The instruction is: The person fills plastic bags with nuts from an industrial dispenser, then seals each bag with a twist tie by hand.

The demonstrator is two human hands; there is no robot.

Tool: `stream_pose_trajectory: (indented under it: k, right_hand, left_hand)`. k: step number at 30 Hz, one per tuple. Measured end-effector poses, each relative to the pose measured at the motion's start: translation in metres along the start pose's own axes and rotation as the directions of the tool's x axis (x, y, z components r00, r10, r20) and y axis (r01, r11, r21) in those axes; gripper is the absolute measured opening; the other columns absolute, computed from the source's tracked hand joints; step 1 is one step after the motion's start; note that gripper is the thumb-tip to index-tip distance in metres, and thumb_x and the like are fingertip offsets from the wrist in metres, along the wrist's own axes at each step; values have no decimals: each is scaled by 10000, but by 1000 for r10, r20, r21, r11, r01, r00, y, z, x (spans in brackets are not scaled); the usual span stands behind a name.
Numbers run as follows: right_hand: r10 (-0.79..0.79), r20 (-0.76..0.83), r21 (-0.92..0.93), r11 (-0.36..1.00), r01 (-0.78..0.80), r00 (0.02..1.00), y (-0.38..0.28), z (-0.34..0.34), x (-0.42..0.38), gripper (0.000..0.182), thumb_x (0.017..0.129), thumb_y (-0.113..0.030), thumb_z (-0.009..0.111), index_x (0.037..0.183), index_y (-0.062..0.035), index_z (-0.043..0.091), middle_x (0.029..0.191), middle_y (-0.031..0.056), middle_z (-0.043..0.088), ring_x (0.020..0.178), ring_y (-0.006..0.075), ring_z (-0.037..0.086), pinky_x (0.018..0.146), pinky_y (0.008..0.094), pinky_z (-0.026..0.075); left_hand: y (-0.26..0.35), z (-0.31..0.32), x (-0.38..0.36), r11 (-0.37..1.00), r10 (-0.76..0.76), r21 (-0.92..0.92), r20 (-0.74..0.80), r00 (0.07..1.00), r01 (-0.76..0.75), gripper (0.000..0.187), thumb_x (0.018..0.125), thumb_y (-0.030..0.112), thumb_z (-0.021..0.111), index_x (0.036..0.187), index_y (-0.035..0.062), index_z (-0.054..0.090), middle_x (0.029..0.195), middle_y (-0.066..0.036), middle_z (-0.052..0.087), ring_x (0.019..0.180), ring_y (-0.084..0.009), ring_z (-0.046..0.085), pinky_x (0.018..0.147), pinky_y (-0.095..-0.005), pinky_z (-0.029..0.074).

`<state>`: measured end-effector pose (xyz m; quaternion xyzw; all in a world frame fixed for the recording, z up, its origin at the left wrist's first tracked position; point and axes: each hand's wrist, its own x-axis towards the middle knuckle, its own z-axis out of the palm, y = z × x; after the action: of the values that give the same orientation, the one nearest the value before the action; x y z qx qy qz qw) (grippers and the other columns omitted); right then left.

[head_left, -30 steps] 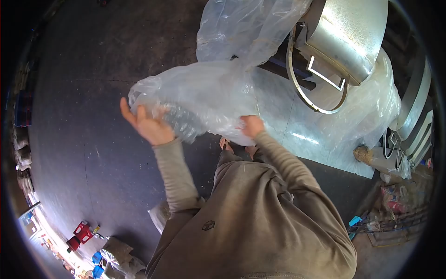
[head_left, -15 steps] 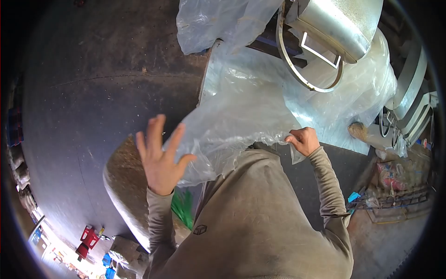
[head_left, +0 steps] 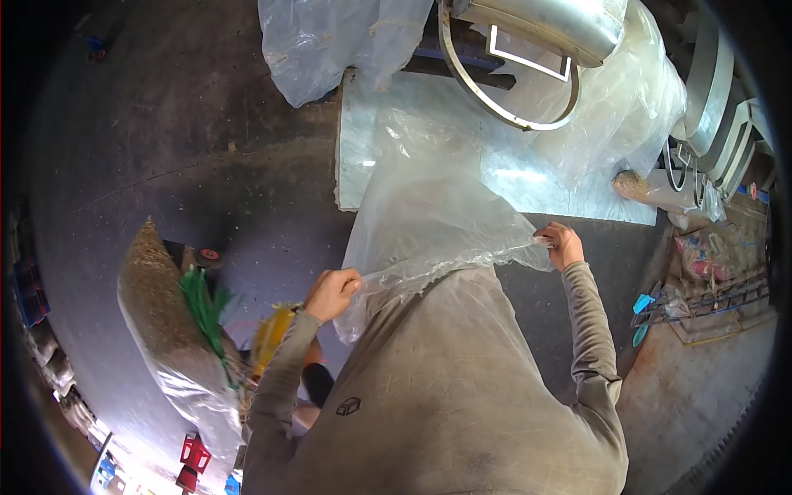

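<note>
A large clear plastic bag (head_left: 437,214) spreads in front of my body, its crumpled edge stretched between my two hands. My left hand (head_left: 332,294) is closed on the left end of that edge. At the other end, my right hand (head_left: 563,245) pinches the plastic, and a loose flap hangs by the fingers. The far part of the bag lies over a pale, shiny sheet (head_left: 516,177). Above the sheet, a metal spout (head_left: 553,25) hangs with a metal hoop (head_left: 507,115) beneath it.
Left of me leans a filled clear sack (head_left: 165,305) beside green strips (head_left: 202,309). Another person's leg and something yellow (head_left: 272,338) show near my left forearm. More clear plastic (head_left: 338,45) hangs at the top. A red stool (head_left: 194,454) stands lower left; metal racking (head_left: 709,309) is at right.
My left hand, spread open before, has come lower and closed on the bag's edge. My right hand still grips its end. The view has shifted, and a person's leg now shows at left.
</note>
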<state>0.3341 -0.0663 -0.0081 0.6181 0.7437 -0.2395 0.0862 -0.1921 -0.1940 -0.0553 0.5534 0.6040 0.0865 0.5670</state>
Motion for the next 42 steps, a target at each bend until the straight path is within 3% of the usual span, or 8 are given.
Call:
stream_pose_trajectory:
  k: [4, 9, 12, 17, 21, 29, 31, 42]
  right_hand:
    - [173, -73, 368, 920, -135, 982, 37, 20, -4, 391, 714, 155, 561, 979, -25, 786, 891, 127, 748, 819, 245, 720, 764, 318, 543]
    - [196, -146, 340, 930, -137, 970, 57, 7, 6, 396, 720, 160, 494, 961, 22, 776, 871, 166, 771, 826, 190, 727, 798, 312, 551]
    - [115, -72, 405, 911, -76, 991, 88, -6, 16, 322, 804, 143, 540, 990, 24, 774, 937, 133, 787, 878, 181, 728, 830, 315, 552]
    - [78, 22, 660, 747, -73, 997, 81, -26, 41, 197, 990, -122, 662, 1104, 5, 761, 1074, 84, 771, 988, 168, 690, 905, 318, 528]
    - [128, -130, 790, 612, 25, 983, 96, -18, 90, 273, 1047, -163, 559, 1038, 33, 750, 929, 33, 739, 864, 95, 601, 788, 303, 493]
    - [31, -432, 407, 898, 165, 901, 143, -50, 215, 141, 980, -148, 614, 905, -29, 628, 658, 191, 528, 597, 303, 477, 615, 404, 432]
    - [164, -6, 597, 792, -128, 986, 142, -92, 227, 19, 947, -61, 624, 953, -59, 606, 685, 195, 572, 601, 347, 518, 627, 433, 461]
    - [-123, 381, 686, 702, -191, 916, 220, -140, 260, 286, 844, -146, 759, 1090, -16, 695, 887, 5, 674, 769, 98, 569, 722, 295, 480]
  left_hand:
    - [0, 8, 35, 974, 33, -203, -330, 943, -105, 231, 996, 241, 597, 936, 23, 648, 824, -190, 665, 722, -353, 639, 667, -399, 480]
    - [29, -34, 64, 849, 51, -514, -155, 987, -124, 395, 1026, 361, 595, 887, -8, 616, 684, -100, 517, 643, -171, 460, 634, -352, 426]
    - [92, -69, 50, 945, 93, -322, 121, 988, -50, 374, 983, 342, 669, 908, -22, 630, 714, -134, 573, 666, -251, 565, 667, -379, 462]
    - [122, -71, 49, 935, 356, 53, -119, 927, -352, 190, 892, 123, 752, 964, -28, 663, 836, -218, 669, 880, -463, 657, 786, -432, 520]
    - [113, -77, 79, 943, 330, 142, -258, 908, -302, 130, 918, 73, 699, 991, -31, 671, 847, -180, 692, 808, -359, 694, 770, -394, 523]
    - [162, -78, 203, 807, -280, -579, -205, 938, 115, 129, 1006, 26, 547, 962, 46, 666, 767, 20, 599, 692, -66, 533, 615, -259, 421]
    - [192, -79, 225, 843, -241, -530, -228, 943, 88, 129, 1000, 21, 531, 964, 51, 652, 769, 27, 583, 693, -60, 509, 620, -253, 402]
    - [262, -91, 255, 931, -148, -351, -115, 982, 99, 316, 1007, 259, 666, 1197, 8, 661, 948, 19, 612, 869, -72, 513, 794, -247, 430]
